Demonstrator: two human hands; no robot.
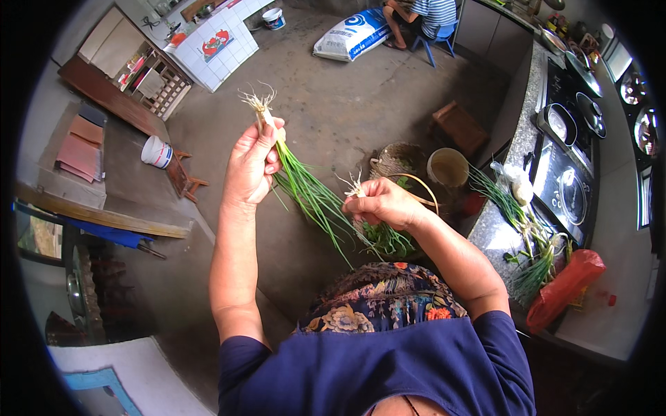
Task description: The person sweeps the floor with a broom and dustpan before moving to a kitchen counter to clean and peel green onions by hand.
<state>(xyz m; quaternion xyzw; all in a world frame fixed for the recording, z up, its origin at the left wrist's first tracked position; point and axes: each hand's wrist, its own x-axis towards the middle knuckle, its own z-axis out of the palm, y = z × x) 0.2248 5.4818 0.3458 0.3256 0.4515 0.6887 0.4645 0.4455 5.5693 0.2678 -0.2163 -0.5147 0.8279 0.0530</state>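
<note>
My left hand [255, 158] is closed around a bunch of green onions [307, 182], just below their white roots; the long green leaves hang down to the right. Lower and to the right, my right hand [387, 203] pinches a green onion by its rooted white end [355, 188]; its leaves are hard to trace among the greens. Beneath my right hand, leafy greens [387, 239] lie in or beside a woven basket [398, 156] with a curved handle, which my hand and forearm partly hide.
A bucket [448, 167] and a wooden stool [459, 127] stand near the basket. On the right counter [491, 229] lie more green onions [541, 244] and a red plastic bag [567, 288]. A white bucket [156, 152] rests by a small wooden stool [182, 177]. A seated person [429, 15] is beside a large sack [351, 35].
</note>
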